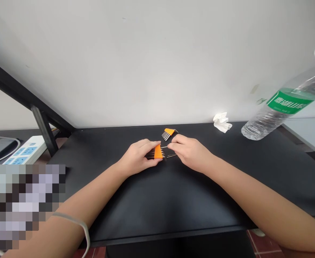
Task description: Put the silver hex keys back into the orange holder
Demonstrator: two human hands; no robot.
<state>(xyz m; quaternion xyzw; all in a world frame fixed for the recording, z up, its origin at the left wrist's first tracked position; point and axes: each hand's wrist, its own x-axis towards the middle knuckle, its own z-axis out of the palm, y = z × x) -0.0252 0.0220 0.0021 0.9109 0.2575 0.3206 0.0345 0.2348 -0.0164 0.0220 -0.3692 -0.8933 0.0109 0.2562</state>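
Left fingers (150,146) parted, gripping orange holder (158,152); right fingers (178,147) pinched on thin metal rod (164,147).

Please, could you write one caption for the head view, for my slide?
Left hand holds an orange holder of metal rods; right hand pinches a thin rod.

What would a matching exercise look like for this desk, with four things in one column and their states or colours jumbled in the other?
Column one:
1. Left hand
2. Right hand
3. Bottle
4. Tissue

Column two:
A. Wearing a green label
B. Crumpled and white
C. Pinching a thin metal rod
D. Gripping an orange holder

Right pairs: 1-D, 2-C, 3-A, 4-B.
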